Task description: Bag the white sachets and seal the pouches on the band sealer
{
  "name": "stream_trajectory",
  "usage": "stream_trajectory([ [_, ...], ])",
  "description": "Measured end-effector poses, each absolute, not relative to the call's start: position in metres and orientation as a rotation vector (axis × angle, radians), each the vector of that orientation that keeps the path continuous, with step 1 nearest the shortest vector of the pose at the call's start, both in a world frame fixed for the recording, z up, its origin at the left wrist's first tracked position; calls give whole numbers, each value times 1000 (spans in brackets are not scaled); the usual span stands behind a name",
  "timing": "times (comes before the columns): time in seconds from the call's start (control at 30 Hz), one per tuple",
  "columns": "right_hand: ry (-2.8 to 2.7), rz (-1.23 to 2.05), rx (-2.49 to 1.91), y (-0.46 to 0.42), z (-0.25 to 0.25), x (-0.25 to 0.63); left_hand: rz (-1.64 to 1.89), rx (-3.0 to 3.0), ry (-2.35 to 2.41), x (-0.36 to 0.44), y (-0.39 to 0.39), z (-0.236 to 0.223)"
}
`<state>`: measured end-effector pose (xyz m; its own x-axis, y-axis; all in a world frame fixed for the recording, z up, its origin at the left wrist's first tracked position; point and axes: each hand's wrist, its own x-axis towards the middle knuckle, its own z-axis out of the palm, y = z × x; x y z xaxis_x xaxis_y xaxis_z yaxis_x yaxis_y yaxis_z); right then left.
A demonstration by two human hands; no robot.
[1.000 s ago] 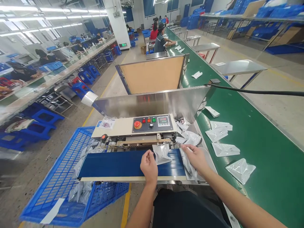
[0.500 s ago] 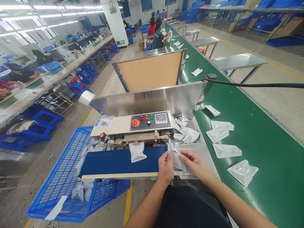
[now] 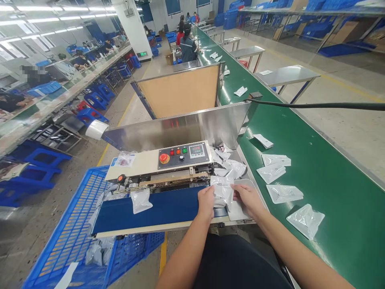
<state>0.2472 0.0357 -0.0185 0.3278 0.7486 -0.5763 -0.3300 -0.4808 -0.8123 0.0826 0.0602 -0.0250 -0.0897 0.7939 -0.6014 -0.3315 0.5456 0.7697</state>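
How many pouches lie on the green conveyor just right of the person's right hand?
5, farthest to nearest on the green conveyor: pouch, pouch, pouch, pouch, pouch.

blue belt (image 3: 171,206) free beside pouch (image 3: 140,200), band sealer (image 3: 159,162) blocking ahead

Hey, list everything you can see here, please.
Band sealer: one, cream and steel, centre.
Sealer belt: one, dark blue, under sealer head.
Pouch: one, clear, on sealer belt.
Held pouch: one, silvery, between hands.
Conveyor: one, green, right of sealer.
Nearby pouches: five, clear, on conveyor.
Crate: one, blue, left of sealer, holding pouches.
Co-worker: one, dark top, far along conveyor.
Left hand: one, bare, on held pouch.
Right hand: one, bare, on held pouch.
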Motion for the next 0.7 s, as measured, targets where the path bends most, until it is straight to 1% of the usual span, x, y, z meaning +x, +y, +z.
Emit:
stream_trajectory([
  [0.1, -437, 1392, -1600, 57, -20, 230, 1053, 423, 1368, 76, 69, -33],
  [0.23, -692, 1460, -1624, 69, -12, 211, 1188, 409, 1404, 51, 72, -38],
  [0.3, -819, 1365, -1668, 60, -12, 229, 1225, 442, 1481, 34, 71, -39],
  [0.4, -778, 956, -1902, 22, -27, 302, 1300, 579, 1717, 2, 62, -40],
  [0.47, -499, 580, -2173, -17, -48, 370, 1393, 723, 1880, -21, 50, -39],
  [0.5, -307, 435, -2311, -37, -61, 404, 1446, 772, 1945, -33, 43, -39],
  [0.53, -133, 362, -2452, -57, -74, 435, 1488, 801, 1981, -44, 36, -38],
  [0.6, 170, 363, -2675, -93, -101, 484, 1537, 821, 2003, -61, 21, -35],
  [0.7, 125, 540, -2672, -129, -134, 513, 1555, 824, 1977, -73, 8, -29],
])
